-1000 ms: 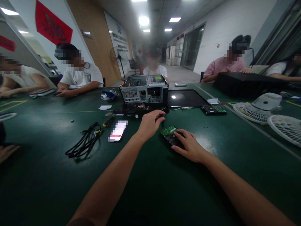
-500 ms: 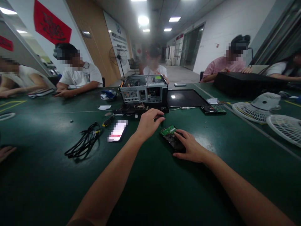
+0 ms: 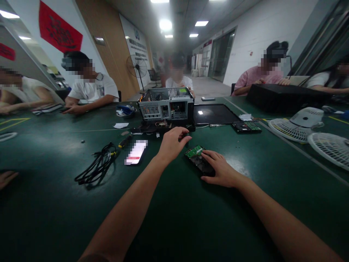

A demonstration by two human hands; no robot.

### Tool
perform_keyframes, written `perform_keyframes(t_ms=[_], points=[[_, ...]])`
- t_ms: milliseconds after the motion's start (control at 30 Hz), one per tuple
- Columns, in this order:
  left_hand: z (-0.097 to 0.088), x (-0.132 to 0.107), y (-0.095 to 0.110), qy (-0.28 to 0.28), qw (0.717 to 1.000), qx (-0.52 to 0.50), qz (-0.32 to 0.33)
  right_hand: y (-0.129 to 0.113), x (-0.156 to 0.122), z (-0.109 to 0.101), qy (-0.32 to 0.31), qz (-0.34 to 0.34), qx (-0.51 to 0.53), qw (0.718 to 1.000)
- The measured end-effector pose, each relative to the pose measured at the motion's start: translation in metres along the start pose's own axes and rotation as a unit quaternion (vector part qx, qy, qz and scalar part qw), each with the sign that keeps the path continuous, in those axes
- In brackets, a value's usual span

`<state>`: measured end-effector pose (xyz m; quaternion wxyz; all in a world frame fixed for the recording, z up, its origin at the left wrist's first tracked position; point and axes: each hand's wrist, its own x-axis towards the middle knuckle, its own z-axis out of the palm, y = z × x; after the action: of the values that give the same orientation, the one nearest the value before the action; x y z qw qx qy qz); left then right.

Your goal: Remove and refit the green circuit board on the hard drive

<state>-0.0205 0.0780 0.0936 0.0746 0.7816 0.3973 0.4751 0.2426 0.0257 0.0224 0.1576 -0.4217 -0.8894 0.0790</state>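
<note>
A hard drive with a green circuit board facing up lies on the green table in front of me. My right hand rests on its near end, fingers curled around its edges, holding it. My left hand reaches forward just left of the drive, fingers bent down toward a small dark thing on the table that I cannot make out. An open computer case stands just beyond my left hand.
A phone, a screwdriver and a bundle of black cables lie to the left. A black side panel and a second drive lie to the right, with white fan grilles further right. Several people sit around the table.
Almost nothing differs. My left hand has crept slightly forward toward the case; my right hand stays on the hard drive.
</note>
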Motion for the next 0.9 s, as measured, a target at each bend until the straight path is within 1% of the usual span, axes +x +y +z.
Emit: perform_keyframes(t_ms=[167, 300, 500, 767, 900], points=[[0.000, -0.001, 0.003, 0.007, 1.000, 0.005, 0.017, 0.000, 0.001, 0.001, 0.003, 0.003, 0.000, 1.000], [-0.001, -0.002, 0.003, 0.012, 0.998, 0.047, 0.029, 0.000, 0.002, 0.001, 0.000, 0.002, -0.006, 1.000], [0.000, -0.002, -0.002, 0.003, 0.994, 0.092, 0.051, 0.001, 0.001, 0.002, 0.000, 0.001, -0.007, 1.000], [0.007, -0.003, -0.005, 0.010, 0.996, 0.066, 0.060, -0.003, 0.002, 0.000, -0.010, 0.011, -0.012, 1.000], [0.015, -0.006, -0.001, 0.043, 0.996, 0.053, 0.057, -0.001, 0.002, 0.002, -0.003, 0.006, -0.011, 1.000]])
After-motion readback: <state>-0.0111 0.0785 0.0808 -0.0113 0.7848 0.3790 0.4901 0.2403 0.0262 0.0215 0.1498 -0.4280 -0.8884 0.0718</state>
